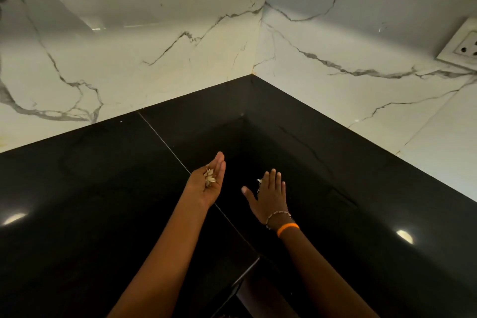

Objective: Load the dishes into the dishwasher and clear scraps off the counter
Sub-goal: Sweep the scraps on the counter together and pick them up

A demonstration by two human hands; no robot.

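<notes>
Scrap-clearing step is underway, by my reading; no dishes or dishwasher are showing in this view.

Left hand (pixel 209 183) is turning palm up, fingers loosely cupped, cradling a small pile of pale scraps (pixel 209 177). They look like papery peel bits, though they are too small to be sure. Right hand (pixel 269 195) is lying palm down with fingers straight and spread, low over the counter (pixel 90 188), gripping nothing. Whether the palm is actually touching the surface is not clear. 1 more pale scrap (pixel 259 181) is peeking out at the fingertip edge of that hand, on the counter. The 2 hands are apart, near each other.

Next move, as I judge it: the right hand is needing to sweep or pinch that last scrap toward the cupped left palm, while the left is staying level so the pile is not spilling. Bits this light could scatter.

Surface: black, glossy stone, running into a corner, with a thin seam (pixel 178 155) crossing beside the left hand and light spots reflecting. Room: white marble-veined wall (pixel 129 46) panels meeting at the corner; a white socket (pixel 462 49) sitting on the right wall. An orange band (pixel 287 229) and a bead bracelet (pixel 278 215) are circling the right wrist.
</notes>
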